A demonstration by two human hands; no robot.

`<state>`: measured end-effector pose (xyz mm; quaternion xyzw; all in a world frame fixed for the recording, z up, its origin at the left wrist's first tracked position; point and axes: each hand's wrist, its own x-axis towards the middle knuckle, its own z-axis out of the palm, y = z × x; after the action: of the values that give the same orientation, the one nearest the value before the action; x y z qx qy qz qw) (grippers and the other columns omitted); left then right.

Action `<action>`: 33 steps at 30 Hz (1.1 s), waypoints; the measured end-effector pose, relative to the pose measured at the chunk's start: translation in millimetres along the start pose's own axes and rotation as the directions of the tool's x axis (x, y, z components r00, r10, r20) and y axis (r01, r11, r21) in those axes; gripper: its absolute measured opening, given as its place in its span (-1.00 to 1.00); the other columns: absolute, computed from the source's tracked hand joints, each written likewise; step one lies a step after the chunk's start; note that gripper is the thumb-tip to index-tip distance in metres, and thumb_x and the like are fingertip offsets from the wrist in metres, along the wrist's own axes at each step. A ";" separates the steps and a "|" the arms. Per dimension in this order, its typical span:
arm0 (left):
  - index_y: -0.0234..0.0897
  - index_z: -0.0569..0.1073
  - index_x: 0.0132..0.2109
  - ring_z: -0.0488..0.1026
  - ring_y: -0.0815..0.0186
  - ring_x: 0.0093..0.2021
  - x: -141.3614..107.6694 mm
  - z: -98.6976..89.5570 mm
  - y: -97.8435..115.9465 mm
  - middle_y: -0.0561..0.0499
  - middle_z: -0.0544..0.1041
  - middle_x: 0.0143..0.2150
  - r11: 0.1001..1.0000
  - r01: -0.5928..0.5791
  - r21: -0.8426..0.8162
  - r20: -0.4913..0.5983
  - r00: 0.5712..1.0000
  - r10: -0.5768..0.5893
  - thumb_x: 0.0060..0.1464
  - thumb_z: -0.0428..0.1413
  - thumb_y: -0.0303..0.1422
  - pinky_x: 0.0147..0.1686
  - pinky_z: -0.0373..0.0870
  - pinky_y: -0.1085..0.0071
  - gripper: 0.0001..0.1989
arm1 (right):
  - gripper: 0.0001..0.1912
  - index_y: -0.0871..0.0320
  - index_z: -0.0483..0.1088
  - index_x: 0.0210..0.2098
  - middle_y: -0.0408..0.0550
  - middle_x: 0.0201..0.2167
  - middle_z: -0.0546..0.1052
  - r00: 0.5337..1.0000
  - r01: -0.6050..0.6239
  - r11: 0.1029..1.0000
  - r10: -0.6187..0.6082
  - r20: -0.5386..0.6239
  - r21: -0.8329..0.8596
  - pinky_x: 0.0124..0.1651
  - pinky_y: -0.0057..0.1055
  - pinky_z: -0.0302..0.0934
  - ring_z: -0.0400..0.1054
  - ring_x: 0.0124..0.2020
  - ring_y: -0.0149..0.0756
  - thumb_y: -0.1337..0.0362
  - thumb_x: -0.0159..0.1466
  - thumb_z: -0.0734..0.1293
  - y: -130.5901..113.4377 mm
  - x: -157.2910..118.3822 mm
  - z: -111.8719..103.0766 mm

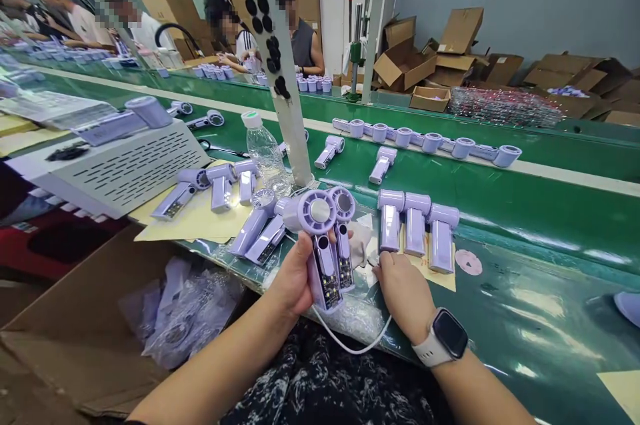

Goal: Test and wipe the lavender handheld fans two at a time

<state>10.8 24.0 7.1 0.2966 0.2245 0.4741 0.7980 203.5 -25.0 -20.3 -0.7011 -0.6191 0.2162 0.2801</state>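
Observation:
My left hand (pixel 293 275) is closed around two lavender handheld fans held upright together. The nearer fan (pixel 320 211) has a round silver centre, and its handle shows a bare circuit board with small lit spots. Just behind it stands the second fan (pixel 343 205), its circuit board exposed too. A white cable (pixel 350 349) loops below the fans towards my right hand (pixel 404 291). That hand, a watch (pixel 449 333) on its wrist, rests by the table edge with fingers curled; what they grip is hidden. Beyond them lie three lavender fans (pixel 415 221) on yellow paper.
More fans (pixel 220 185) lie left on yellow paper, beside a clear bottle (pixel 265 151) and a slotted metal box (pixel 135 161). A pillar (pixel 290 111) rises ahead. A row of fans (pixel 430 141) lies on the green belt. A cardboard box (pixel 65 318) stands lower left. Co-workers sit opposite.

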 end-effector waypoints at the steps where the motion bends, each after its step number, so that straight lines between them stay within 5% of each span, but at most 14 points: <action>1: -0.26 0.59 -0.27 0.65 0.01 -0.03 0.9 0.8 2.7 -0.10 0.70 -0.14 1.000 -0.021 0.001 -0.008 1.000 0.021 -0.14 0.38 0.16 0.02 0.59 0.14 -0.44 | -0.77 0.05 0.21 -0.45 0.02 -0.41 0.51 0.999 0.025 1.000 -0.025 0.041 0.019 -0.23 -0.26 0.25 0.43 -0.30 -0.10 0.45 0.26 0.28 -2.9 -6.0 -1.1; 4: -0.26 0.60 -0.23 0.59 -0.09 0.11 2.0 4.3 9.3 -0.13 0.69 -0.11 0.997 -0.078 -0.007 0.000 0.997 0.078 -0.20 0.36 0.25 0.13 0.53 0.06 -0.35 | -0.96 0.06 0.32 -0.21 -0.18 -0.53 0.47 0.970 0.040 0.974 -0.092 0.225 0.225 -0.40 -0.36 0.23 0.39 -0.50 -0.23 0.32 0.36 0.24 -13.7 -30.1 -9.2; 7: -0.27 0.57 -0.28 0.57 -0.14 0.15 3.3 12.7 11.3 -0.15 0.68 -0.10 0.995 -0.092 -0.045 0.024 0.995 0.093 -0.32 0.33 0.33 0.14 0.52 0.02 -0.26 | -0.74 0.06 0.37 0.02 -0.21 -0.52 0.51 0.951 -0.006 0.918 -0.116 0.285 0.396 -0.38 -0.37 0.23 0.41 -0.49 -0.23 0.19 0.37 0.25 -26.7 -49.8 -14.7; 9: -0.27 0.53 -0.35 0.57 -0.13 0.14 5.2 20.5 9.5 -0.15 0.68 -0.08 0.991 -0.113 -0.066 0.015 0.993 0.114 -0.33 0.31 0.36 0.11 0.54 0.01 -0.26 | -0.80 0.05 0.47 -0.18 -0.16 -0.53 0.52 0.955 0.009 0.912 -0.130 0.268 0.410 -0.37 -0.36 0.19 0.41 -0.48 -0.23 0.11 0.36 0.28 -35.9 -55.5 -15.0; 13: -0.30 0.49 -0.46 0.58 -0.10 0.10 7.7 32.8 4.3 -0.16 0.66 -0.02 0.985 -0.153 -0.077 -0.009 0.988 0.152 -0.37 0.31 0.37 0.04 0.58 0.05 -0.25 | -0.57 0.08 0.40 -0.51 -0.12 -0.58 0.51 0.915 0.021 0.848 -0.231 0.332 0.529 -0.37 -0.38 0.15 0.38 -0.50 -0.28 0.06 0.43 0.23 -48.3 -54.4 -11.1; 17: -0.28 0.48 -0.47 0.62 -0.08 0.04 4.7 33.6 5.0 -0.15 0.67 -0.08 0.988 -0.116 -0.106 0.036 0.992 0.121 -0.33 0.28 0.39 -0.02 0.59 0.06 -0.25 | -0.54 0.09 0.42 -0.39 -0.21 -0.69 0.42 0.937 -0.070 0.728 -0.188 0.296 0.682 -0.36 -0.39 0.20 0.38 -0.56 -0.30 -0.09 0.47 0.21 -47.3 -52.7 -6.4; 23: -0.27 0.50 -0.46 0.65 0.10 -0.24 0.2 30.4 6.8 -0.12 0.68 -0.16 0.982 -0.083 -0.171 0.043 0.995 0.091 -0.30 0.29 0.37 -0.11 0.61 0.11 -0.28 | -0.41 0.11 0.36 -0.50 -0.16 -0.65 0.41 0.910 -0.062 0.721 -0.243 0.335 0.690 -0.39 -0.42 0.14 0.32 -0.55 -0.36 -0.22 0.43 0.23 -51.4 -58.2 2.9; 30: -0.30 0.52 -0.48 0.59 -0.07 0.06 5.1 34.3 -2.8 -0.18 0.67 -0.07 0.963 -0.257 -0.074 -0.010 0.966 0.257 -0.28 0.25 0.40 0.08 0.54 0.06 -0.25 | -0.43 0.10 0.36 -0.41 -0.35 -0.78 0.13 0.943 -0.282 0.423 -0.042 0.329 0.861 -0.48 -0.40 0.16 0.10 -0.72 -0.40 -0.26 0.40 0.22 -62.0 -66.9 23.5; 33: -0.30 0.50 -0.51 0.59 -0.04 0.05 4.8 37.6 -5.1 -0.17 0.67 -0.06 0.968 -0.232 -0.095 -0.029 0.973 0.230 -0.31 0.25 0.41 0.05 0.56 0.13 -0.24 | -0.48 0.12 0.43 -0.39 -0.15 -0.59 0.43 0.970 -0.161 0.544 -0.068 0.235 0.823 -0.32 -0.39 0.24 0.34 -0.51 -0.32 -0.17 0.43 0.25 -59.0 -65.9 17.7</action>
<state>40.2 16.6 30.5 0.2769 0.1719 0.5769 0.7490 138.7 -83.4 2.5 -0.4673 -0.4507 0.5750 0.4979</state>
